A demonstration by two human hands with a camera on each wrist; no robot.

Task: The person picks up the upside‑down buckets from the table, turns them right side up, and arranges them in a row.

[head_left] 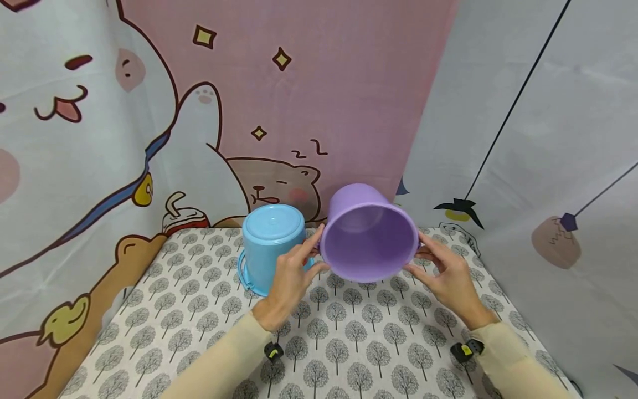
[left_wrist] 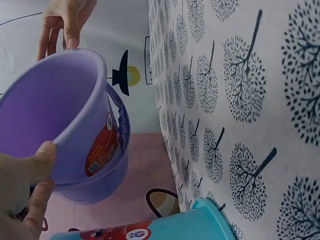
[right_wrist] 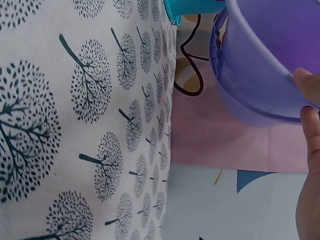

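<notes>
A purple bucket is held up off the table, tipped so that its mouth faces me. My left hand grips the left side of its rim, thumb below and fingers above. On the opposite side my right hand pinches the rim in the same way. The left wrist view shows a red label on the bucket's wall, and its purple handle lies against the side. Just left of the purple bucket, a light blue bucket stands upside down on the table, partly behind my left hand.
A white cloth with grey tree prints covers the table. Behind it hangs a pink and white cartoon backdrop, and a pale sheet borders the right side. The blue bucket's handle rests low on its left.
</notes>
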